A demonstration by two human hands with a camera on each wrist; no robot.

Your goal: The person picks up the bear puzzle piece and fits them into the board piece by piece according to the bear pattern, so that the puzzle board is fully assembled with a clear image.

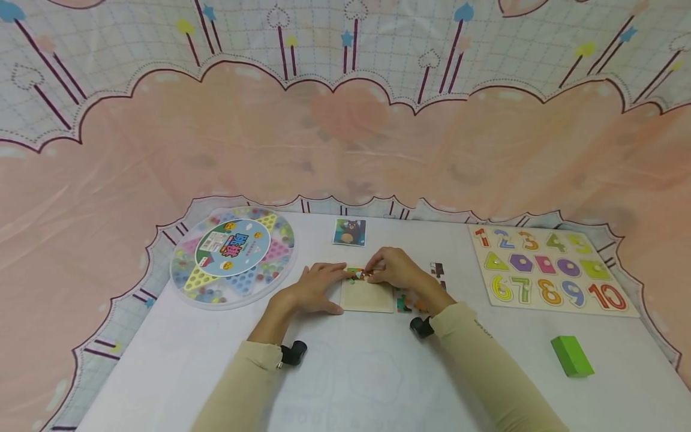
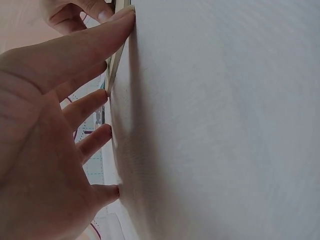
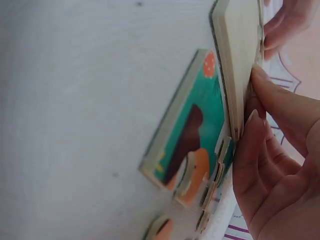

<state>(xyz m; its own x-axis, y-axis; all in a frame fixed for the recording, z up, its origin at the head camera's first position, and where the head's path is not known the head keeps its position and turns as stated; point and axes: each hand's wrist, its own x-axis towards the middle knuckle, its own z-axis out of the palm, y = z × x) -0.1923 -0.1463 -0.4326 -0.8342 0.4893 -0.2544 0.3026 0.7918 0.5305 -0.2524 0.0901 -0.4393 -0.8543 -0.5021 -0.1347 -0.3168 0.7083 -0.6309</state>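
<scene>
A small wooden puzzle board (image 1: 367, 300) lies on the white table, its near part bare wood. Along its far edge, between the hands, is a colourful jigsaw piece (image 1: 360, 275), which my right hand (image 1: 396, 270) pinches between thumb and fingertips. My left hand (image 1: 315, 288) rests at the board's left side with fingers spread. In the left wrist view its thumb touches the board's edge (image 2: 118, 55). Just right of the board lie loose jigsaw pieces (image 1: 405, 302), partly under my right wrist; one green and brown piece (image 3: 192, 125) shows large in the right wrist view.
Behind the board lies a bear picture card (image 1: 349, 232). A round Chinese checkers set (image 1: 232, 258) sits at the left. To the right are a number and shape board (image 1: 540, 264) and a green block (image 1: 572, 356). A patterned curtain (image 1: 324, 138) hangs behind the table.
</scene>
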